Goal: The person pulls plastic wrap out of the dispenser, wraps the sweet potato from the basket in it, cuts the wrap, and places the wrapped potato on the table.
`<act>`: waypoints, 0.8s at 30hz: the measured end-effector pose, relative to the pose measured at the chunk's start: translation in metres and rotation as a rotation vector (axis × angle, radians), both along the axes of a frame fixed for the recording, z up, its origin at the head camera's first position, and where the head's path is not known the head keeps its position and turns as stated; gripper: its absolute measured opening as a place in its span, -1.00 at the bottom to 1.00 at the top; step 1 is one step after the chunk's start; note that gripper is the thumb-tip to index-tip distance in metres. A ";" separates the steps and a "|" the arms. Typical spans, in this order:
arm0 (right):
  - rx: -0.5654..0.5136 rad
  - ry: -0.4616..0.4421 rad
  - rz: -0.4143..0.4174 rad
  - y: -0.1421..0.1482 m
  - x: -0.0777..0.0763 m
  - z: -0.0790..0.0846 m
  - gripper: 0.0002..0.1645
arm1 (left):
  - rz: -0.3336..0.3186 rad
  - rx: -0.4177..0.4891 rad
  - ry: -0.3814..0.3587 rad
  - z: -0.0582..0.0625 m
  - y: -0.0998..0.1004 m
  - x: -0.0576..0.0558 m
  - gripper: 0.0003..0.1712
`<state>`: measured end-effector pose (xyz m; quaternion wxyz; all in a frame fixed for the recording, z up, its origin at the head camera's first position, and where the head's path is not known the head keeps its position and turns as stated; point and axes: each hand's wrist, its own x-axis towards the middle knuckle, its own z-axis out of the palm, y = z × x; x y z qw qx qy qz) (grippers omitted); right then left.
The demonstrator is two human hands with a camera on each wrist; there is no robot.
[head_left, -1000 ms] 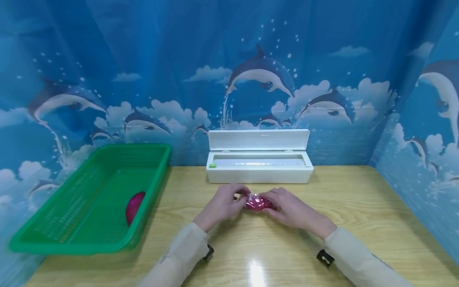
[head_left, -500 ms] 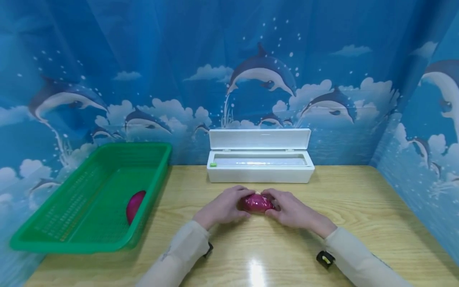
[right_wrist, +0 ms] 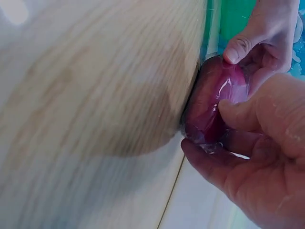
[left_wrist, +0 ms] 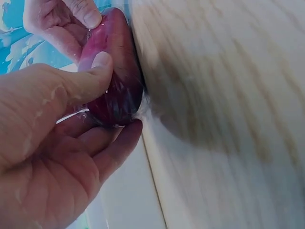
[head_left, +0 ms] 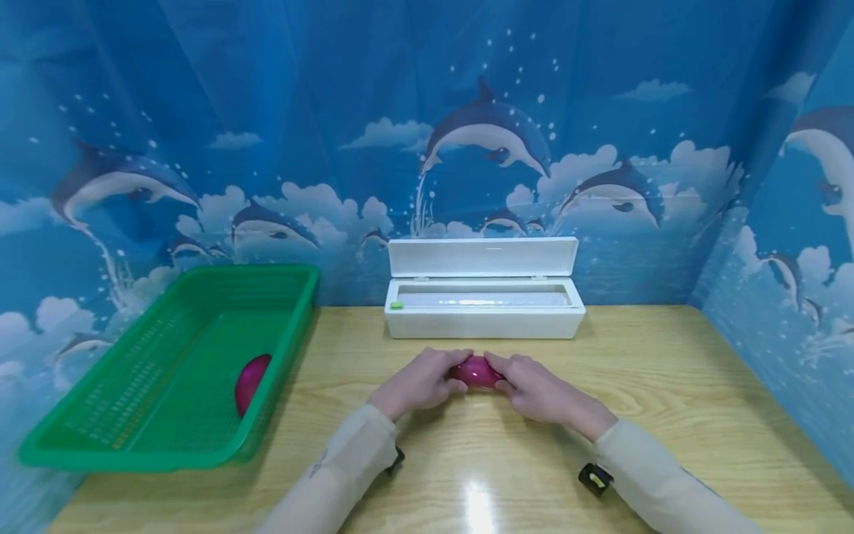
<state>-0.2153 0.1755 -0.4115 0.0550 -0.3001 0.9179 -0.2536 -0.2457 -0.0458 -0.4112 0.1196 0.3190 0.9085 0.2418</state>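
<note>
A smooth, oval, magenta object [head_left: 477,372] wrapped in clear cling film lies low over the table, in front of the white box. Its exact kind cannot be told. My left hand [head_left: 424,382] grips its left end, thumb on the near side and fingers on the far side. On the right end, my right hand [head_left: 539,387] holds it in the same way. Both wrist views show shiny film creased over the object [left_wrist: 113,67], with each thumb pressing on it. Some loose film gathers by the fingertips [right_wrist: 190,148].
A white cling film dispenser [head_left: 485,325] stands at the back with its lid raised and a green slider [head_left: 396,305] on its left. A green basket [head_left: 160,461] at the left contains another magenta oval object [head_left: 251,384]. A dolphin-patterned curtain [head_left: 320,96] encloses the wooden table [head_left: 654,371].
My left fingers have moved from pinching film at the object's left end to gripping that end. Both hands now grasp the ends, and the film lies closer to the surface.
</note>
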 end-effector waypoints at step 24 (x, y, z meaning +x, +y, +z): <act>0.124 0.249 -0.119 -0.008 0.003 0.001 -0.34 | 0.278 0.122 0.460 0.021 -0.030 -0.007 -0.57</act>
